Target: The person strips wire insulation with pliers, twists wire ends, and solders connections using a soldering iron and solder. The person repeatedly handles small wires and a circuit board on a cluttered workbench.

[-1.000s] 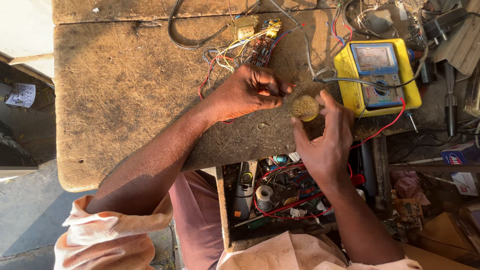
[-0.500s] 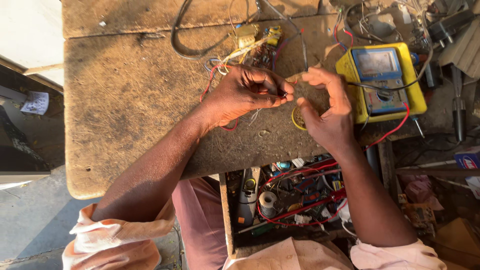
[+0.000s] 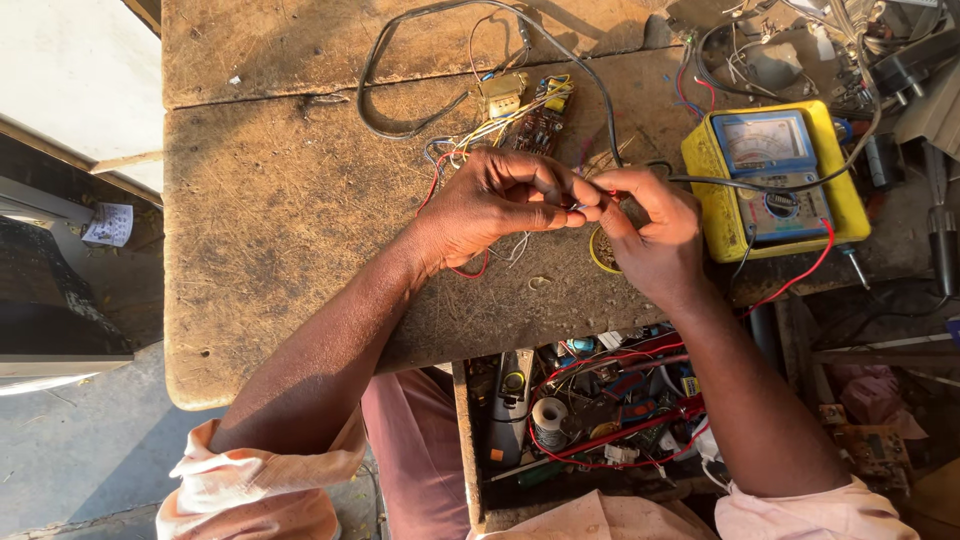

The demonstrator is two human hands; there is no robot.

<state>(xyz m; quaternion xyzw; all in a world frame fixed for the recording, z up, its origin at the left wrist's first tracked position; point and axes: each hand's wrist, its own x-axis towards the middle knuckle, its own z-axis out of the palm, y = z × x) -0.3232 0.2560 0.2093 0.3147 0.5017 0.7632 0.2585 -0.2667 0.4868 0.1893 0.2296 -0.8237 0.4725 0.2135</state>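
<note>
- Our left hand (image 3: 495,205) and right hand (image 3: 650,230) pinch thin wires (image 3: 580,203) together.
- Beneath: a rough, scarred wooden bench (image 3: 280,230); beside it, a boxy yellow meter (image 3: 775,180).

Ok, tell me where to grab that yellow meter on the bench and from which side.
Grip the yellow meter across its two long side edges, coming straight down from above. It lies flat, face up, on the wooden bench, so the sides are the parts that stand free. Stay below the dial window: a black cable crosses the middle, and a red lead curls off the lower right corner, so lift gently.
</note>
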